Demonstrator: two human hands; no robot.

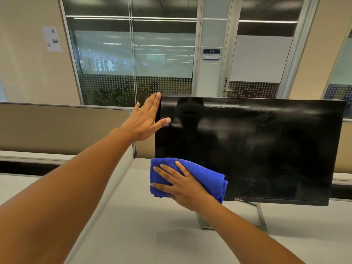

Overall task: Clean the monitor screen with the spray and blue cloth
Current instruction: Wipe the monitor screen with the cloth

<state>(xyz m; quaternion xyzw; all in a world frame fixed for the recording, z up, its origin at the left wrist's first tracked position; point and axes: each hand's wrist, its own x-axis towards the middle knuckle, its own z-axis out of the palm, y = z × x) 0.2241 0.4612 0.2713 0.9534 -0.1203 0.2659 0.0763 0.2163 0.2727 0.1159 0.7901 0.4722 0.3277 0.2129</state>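
Right hand (187, 184) presses blue cloth (207, 175), seemingly against monitor (266, 149).

Bright, even indoor light. Streaky glare across monitor screen (257, 111); soft shadow on desk (171, 239). Wide-angle bowing at edges.

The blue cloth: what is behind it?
The lower left corner of the monitor screen, against which the right hand presses the blue cloth. That corner itself is covered.
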